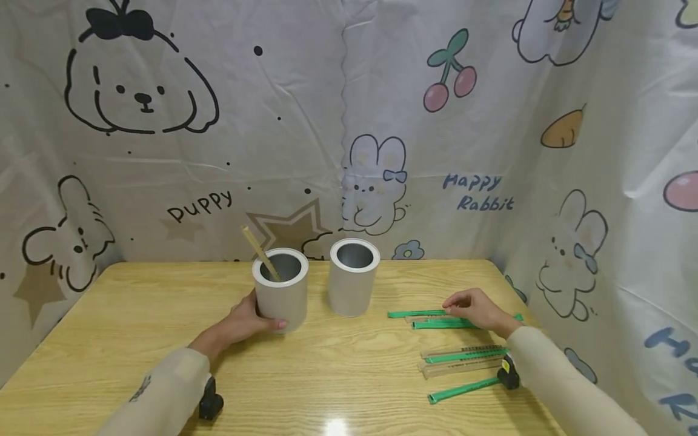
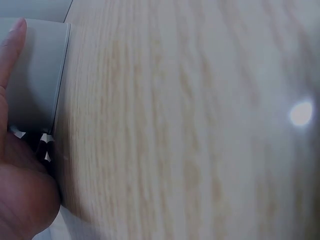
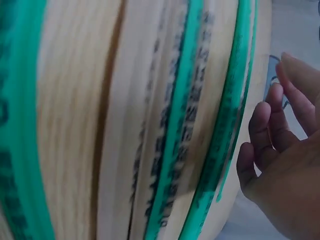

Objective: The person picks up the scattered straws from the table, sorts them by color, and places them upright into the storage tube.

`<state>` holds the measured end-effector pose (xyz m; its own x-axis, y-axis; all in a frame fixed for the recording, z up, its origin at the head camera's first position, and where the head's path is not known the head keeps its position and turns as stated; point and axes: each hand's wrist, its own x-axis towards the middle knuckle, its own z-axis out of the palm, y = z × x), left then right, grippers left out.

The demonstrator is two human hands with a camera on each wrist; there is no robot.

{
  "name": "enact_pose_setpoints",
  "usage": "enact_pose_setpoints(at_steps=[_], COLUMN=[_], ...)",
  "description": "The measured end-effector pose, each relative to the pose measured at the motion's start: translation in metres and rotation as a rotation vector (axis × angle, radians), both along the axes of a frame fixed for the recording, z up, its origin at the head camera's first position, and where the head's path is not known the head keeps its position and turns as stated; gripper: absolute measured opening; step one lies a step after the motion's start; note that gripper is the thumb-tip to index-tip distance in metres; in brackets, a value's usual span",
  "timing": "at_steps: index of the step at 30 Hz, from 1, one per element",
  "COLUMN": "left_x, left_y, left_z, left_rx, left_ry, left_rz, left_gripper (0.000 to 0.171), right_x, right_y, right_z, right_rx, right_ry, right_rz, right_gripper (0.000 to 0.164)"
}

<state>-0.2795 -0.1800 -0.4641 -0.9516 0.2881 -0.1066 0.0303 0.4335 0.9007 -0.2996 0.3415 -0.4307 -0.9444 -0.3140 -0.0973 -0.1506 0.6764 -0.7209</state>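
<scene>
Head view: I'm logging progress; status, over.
Left hand grips left cup, tan stick leaning inside. Right hand at far green sticks, grip unclear. Right cup stands apart, blocking neither hand.

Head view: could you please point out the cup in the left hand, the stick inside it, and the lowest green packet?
Cup [image 1: 285, 301]: head view, outer wall.
Stick [image 1: 260, 252]: head view, its middle.
Green packet [image 1: 463, 389]: head view, its middle.

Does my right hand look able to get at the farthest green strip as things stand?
Probably yes: your right hand looks empty and is close to that green strip, and nothing seems to lie on top of its visible length.
</scene>
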Motion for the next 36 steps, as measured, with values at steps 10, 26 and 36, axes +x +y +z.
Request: enact_pose_setpoints(at_steps=[10,26,36], left_x=[0.001,0.005,0.01], left_y=[0.002,0.001,0.002], left_z=[-0.002,-0.002,-0.003], left_rx=[0.015,0.021,-0.008], left_ry=[0.031,0.048,0.053], left_rz=[0.003,0.009,0.014], left_gripper=[0.106,0.108,0.11], right_x=[-0.001,-0.002,-0.003], right_y=[0.009,0.008,-0.006], right_z=[-0.013,-0.009,0.021], right_rx=[0.06,0.073,-0.055], right_ry=[0.042,0.028,-0.02], right_rz=[0.03,0.036,-0.072], right_gripper=[0.011,0.011,0.032])
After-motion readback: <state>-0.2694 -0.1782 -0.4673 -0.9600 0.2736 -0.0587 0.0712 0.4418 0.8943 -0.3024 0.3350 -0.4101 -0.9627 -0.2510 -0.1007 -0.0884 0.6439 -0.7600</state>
